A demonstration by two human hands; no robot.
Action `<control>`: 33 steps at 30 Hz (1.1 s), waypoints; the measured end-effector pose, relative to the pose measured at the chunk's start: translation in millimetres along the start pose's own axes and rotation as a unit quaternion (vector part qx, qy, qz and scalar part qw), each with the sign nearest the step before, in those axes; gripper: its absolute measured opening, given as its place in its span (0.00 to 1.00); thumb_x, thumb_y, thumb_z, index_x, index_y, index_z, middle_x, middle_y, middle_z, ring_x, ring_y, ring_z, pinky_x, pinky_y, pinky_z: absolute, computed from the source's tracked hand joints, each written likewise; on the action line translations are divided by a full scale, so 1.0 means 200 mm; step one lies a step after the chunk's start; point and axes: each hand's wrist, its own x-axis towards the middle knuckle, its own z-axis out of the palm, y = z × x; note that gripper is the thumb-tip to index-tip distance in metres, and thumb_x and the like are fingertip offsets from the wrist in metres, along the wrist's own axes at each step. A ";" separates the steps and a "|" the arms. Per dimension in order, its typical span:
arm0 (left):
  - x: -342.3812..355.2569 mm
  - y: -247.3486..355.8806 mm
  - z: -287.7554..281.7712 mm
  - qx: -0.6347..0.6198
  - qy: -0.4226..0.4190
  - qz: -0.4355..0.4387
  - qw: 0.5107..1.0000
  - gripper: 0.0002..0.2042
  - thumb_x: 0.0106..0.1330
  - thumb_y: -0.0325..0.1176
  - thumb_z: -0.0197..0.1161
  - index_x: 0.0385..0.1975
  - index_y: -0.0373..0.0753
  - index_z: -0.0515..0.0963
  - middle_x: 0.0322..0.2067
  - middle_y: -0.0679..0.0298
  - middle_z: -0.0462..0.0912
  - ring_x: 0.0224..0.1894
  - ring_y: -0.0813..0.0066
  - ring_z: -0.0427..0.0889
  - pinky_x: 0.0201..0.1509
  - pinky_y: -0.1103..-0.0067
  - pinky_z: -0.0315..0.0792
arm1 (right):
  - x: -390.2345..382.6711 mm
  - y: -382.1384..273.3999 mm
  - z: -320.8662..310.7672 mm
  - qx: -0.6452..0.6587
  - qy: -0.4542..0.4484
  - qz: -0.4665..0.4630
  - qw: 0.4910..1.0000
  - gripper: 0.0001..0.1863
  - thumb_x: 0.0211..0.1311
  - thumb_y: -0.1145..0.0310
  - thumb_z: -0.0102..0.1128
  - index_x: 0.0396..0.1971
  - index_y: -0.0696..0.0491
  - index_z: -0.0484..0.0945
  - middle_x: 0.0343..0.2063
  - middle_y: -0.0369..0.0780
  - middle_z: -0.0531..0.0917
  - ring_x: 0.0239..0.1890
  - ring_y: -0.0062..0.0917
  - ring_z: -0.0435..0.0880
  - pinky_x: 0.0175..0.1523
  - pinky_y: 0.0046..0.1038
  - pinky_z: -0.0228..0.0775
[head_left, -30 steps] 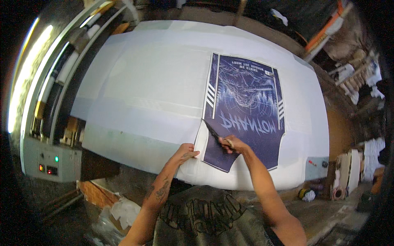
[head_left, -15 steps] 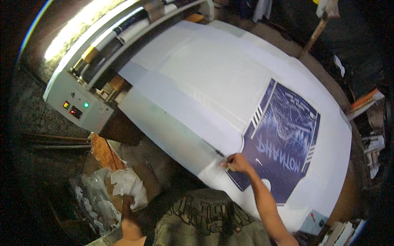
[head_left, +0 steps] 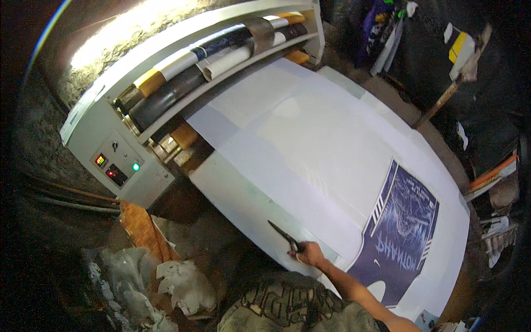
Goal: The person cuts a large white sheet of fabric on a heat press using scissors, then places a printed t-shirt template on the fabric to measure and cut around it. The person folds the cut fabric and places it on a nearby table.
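Observation:
My right hand (head_left: 308,254) is closed around the handles of a pair of dark scissors (head_left: 284,233). The blades point away to the upper left, over the near left margin of the broad table (head_left: 235,196). Pale sheets (head_left: 326,144) cover most of this table. To the right of my hand lies a dark blue printed panel (head_left: 368,263) with white stripes, a pale blue design and mirrored lettering. Its near end is partly hidden by my right forearm. My left hand is out of sight.
A large roller machine (head_left: 105,149) with lit controls stands beyond the table at the upper left. Crumpled white sheeting (head_left: 185,288) and a brown woven-looking board (head_left: 145,229) are at the lower left. A wooden pole (head_left: 440,105) rises at the far right.
My right hand and the scissors have moved left, away from the panel's near corner. My left hand, earlier at the crumpled white sheeting, has left the view. The whole view has shifted.

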 end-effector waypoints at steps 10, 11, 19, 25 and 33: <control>0.21 2.10 0.39 -0.084 0.032 0.507 0.857 0.15 0.68 0.28 0.49 0.51 0.29 0.72 0.51 0.48 0.75 0.51 0.52 0.76 0.57 0.66 0.68 | 0.09 -0.28 -0.01 -0.226 -0.128 0.068 0.963 0.24 0.57 0.45 0.52 0.36 0.52 0.77 0.32 0.45 0.83 0.35 0.41 0.84 0.37 0.43 0.76; 0.18 2.45 0.39 -0.112 0.025 0.609 0.785 0.14 0.68 0.29 0.50 0.50 0.29 0.72 0.49 0.48 0.76 0.51 0.51 0.76 0.57 0.66 0.68 | 0.09 -0.31 -0.02 -0.201 -0.139 0.102 0.964 0.24 0.58 0.44 0.52 0.37 0.52 0.77 0.33 0.45 0.83 0.37 0.41 0.83 0.37 0.43 0.76; -0.06 4.21 0.71 -0.067 0.151 0.684 0.710 0.35 0.59 0.36 0.62 0.65 0.42 0.53 0.53 0.46 0.72 0.55 0.46 0.71 0.57 0.59 0.66 | -0.22 -0.29 0.02 0.025 0.239 0.258 0.936 0.16 0.50 0.62 0.66 0.37 0.55 0.79 0.35 0.45 0.80 0.39 0.41 0.79 0.43 0.37 0.73; -0.04 4.52 0.86 -0.141 0.007 0.622 0.770 0.43 0.56 0.29 0.66 0.67 0.39 0.43 0.55 0.41 0.68 0.54 0.47 0.73 0.60 0.67 0.65 | -0.90 0.25 0.28 0.130 0.651 0.495 0.561 0.23 0.53 0.74 0.62 0.49 0.61 0.69 0.41 0.44 0.75 0.43 0.30 0.73 0.49 0.29 0.67; -0.16 4.78 0.72 -0.478 -0.183 0.442 0.737 0.43 0.52 0.33 0.71 0.65 0.36 0.50 0.56 0.44 0.66 0.54 0.53 0.70 0.60 0.68 0.64 | -1.43 0.70 0.36 0.518 0.658 0.483 0.255 0.16 0.56 0.60 0.59 0.43 0.51 0.75 0.31 0.35 0.76 0.32 0.22 0.73 0.23 0.26 0.59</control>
